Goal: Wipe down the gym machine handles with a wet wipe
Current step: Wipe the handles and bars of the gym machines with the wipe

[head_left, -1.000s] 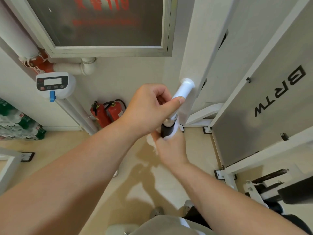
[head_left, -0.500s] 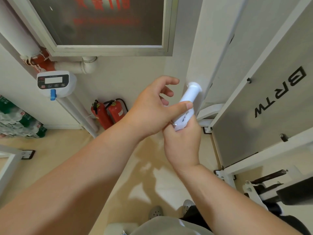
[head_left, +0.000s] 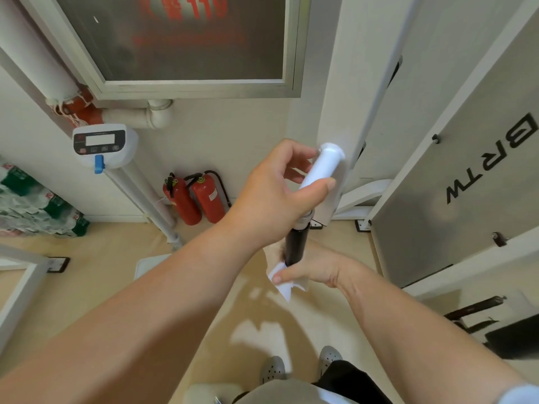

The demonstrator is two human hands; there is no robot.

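R hand [head_left: 319, 272]: fingers [head_left: 293, 275] curled tight, pinching the wipe [head_left: 282, 287] round the bottom of the black grip [head_left: 296, 243], prob. so the wet sheet wrapped the whole bar. Just above, L hand [head_left: 274, 196] had thumb & fingers hooked loosely on the white end [head_left: 326, 166], apparently to steady it vs. the rubbing. Further out, past the L hand, two extinguishers [head_left: 195, 199] stood by the wall; machine panel [head_left: 437, 214] off to the R.
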